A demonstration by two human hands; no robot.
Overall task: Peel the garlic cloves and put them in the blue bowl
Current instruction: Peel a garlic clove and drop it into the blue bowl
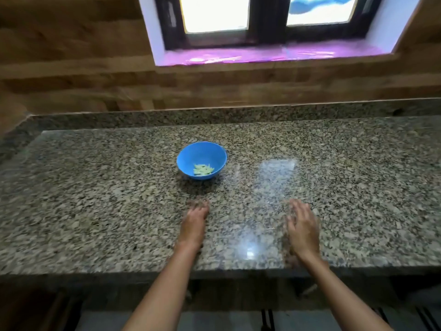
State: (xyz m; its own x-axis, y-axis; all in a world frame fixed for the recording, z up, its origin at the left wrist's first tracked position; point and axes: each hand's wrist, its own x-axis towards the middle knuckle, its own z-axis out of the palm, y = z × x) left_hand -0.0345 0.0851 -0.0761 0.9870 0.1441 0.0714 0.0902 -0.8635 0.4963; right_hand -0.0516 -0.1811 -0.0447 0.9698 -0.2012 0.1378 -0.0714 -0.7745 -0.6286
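A blue bowl (pixel 202 160) stands on the speckled granite counter (pixel 95 199), a little left of centre. Several pale peeled garlic cloves (pixel 203 169) lie in its bottom. My left hand (pixel 194 223) rests palm down on the counter just in front of the bowl, its fingertips blurred. My right hand (pixel 302 229) hovers over the counter further right with straight, spread fingers, also blurred. Neither hand holds anything. No unpeeled garlic or loose skins show on the counter.
The counter's front edge (pixel 214 274) runs under my forearms. A granite upstand and a wood-look wall close the back. A window (pixel 265 20) with a pink sill sits above. Its light glares on the stone right of the bowl.
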